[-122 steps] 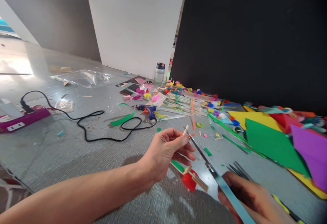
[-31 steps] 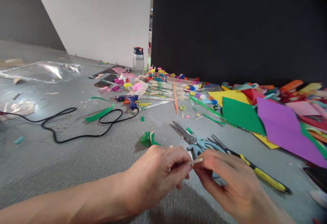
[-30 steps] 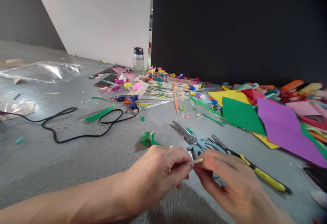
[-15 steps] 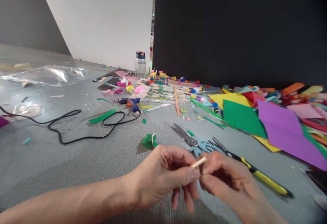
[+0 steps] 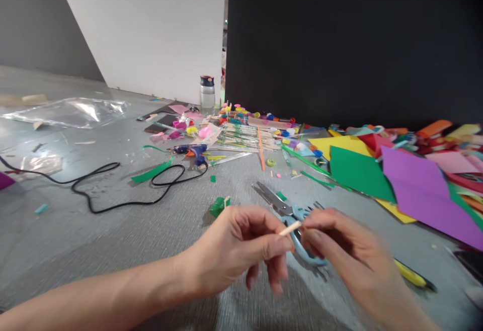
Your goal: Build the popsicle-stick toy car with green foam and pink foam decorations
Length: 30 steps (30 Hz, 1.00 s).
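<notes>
While our left hand (image 5: 234,253) pinched the stick (image 5: 290,229) closely — right end bared, presumably for access — we couldn't tell whether our right hand (image 5: 350,253) gripped it.

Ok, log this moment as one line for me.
left hand: pinching short pale wooden stick | right hand: at stick's free end | blue-handled metal scissors: lying on grey table, partly hidden by hands

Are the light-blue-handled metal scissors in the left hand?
No, the left hand pinches a short pale wooden stick, while the scissors lie on the grey tabletop.
</notes>
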Tool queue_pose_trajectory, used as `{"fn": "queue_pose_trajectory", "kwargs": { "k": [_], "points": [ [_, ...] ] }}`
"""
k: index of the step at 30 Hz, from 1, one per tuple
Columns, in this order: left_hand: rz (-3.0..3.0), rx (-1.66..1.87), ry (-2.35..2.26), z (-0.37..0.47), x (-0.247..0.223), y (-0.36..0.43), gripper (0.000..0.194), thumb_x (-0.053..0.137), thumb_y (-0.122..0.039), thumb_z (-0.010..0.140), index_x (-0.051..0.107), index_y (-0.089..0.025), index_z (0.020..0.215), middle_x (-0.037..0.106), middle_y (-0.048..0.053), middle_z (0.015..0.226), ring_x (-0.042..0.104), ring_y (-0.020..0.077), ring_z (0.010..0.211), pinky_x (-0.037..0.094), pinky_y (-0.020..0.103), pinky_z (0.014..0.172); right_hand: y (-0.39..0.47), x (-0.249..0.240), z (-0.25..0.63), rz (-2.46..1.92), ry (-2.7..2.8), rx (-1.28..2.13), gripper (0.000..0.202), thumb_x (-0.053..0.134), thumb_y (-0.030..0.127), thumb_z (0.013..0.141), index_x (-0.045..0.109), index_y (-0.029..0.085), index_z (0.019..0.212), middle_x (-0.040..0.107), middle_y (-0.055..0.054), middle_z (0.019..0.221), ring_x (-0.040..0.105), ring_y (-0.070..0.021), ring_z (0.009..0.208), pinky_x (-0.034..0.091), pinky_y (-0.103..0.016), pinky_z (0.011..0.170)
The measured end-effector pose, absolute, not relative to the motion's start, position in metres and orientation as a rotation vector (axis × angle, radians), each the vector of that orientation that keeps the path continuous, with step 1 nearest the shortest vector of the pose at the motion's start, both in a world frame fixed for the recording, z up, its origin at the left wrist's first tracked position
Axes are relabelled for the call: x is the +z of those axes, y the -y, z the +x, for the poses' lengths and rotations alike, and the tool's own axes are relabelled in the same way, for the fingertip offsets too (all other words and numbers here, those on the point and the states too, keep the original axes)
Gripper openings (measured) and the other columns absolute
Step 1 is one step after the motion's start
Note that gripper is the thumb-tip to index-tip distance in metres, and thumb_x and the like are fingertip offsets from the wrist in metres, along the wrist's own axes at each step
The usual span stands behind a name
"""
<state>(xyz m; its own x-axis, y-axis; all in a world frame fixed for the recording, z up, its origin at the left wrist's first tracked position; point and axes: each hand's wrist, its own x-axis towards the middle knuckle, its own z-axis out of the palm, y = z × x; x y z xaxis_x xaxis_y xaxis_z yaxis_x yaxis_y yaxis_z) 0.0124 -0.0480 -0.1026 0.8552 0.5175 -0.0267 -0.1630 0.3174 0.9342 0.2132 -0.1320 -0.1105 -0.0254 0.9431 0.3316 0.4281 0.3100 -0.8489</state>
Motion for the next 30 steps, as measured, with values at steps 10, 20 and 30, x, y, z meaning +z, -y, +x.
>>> {"fn": "queue_pose_trajectory", "kwargs": {
  "k": [10,20,30],
  "points": [
    [2.322,0.72,-0.738,0.003,-0.101,0.014,0.024,0.055,-0.03,0.099,0.07,-0.017,0.086,0.066,-0.002,0.068,0.056,0.0094,0.061,0.039,0.023,0.06,0.098,-0.137,0.225,-1.559,1.975,0.276,0.021,0.049,0.02,0.101,0.069,0.022,0.093,0.067,-0.004,0.092,0.06,-0.0248,0.091,0.044,-0.038,0.08],
    [2.619,0.689,-0.588,0.021,-0.094,0.006,0.028,0.051,-0.025,0.099,0.075,-0.019,0.087,0.074,0.004,0.08,0.066,0.014,0.073,0.042,0.025,0.066,0.1,-0.134,0.234,-1.616,1.874,0.32,0.019,0.055,0.026,0.098,0.065,0.022,0.082,0.066,-0.002,0.083,0.06,-0.0228,0.082,0.043,-0.033,0.073],
    [2.489,0.629,-0.54,0.022,-0.083,0.007,0.03,0.045,-0.025,0.102,0.075,-0.017,0.098,0.072,0.003,0.08,0.064,0.0128,0.071,0.045,0.024,0.067,0.11,-0.123,0.225,-1.502,1.696,0.41,0.02,0.056,0.037,0.101,0.068,0.022,0.105,0.071,-0.003,0.096,0.065,-0.0202,0.084,0.049,-0.031,0.073]
  ]
}}
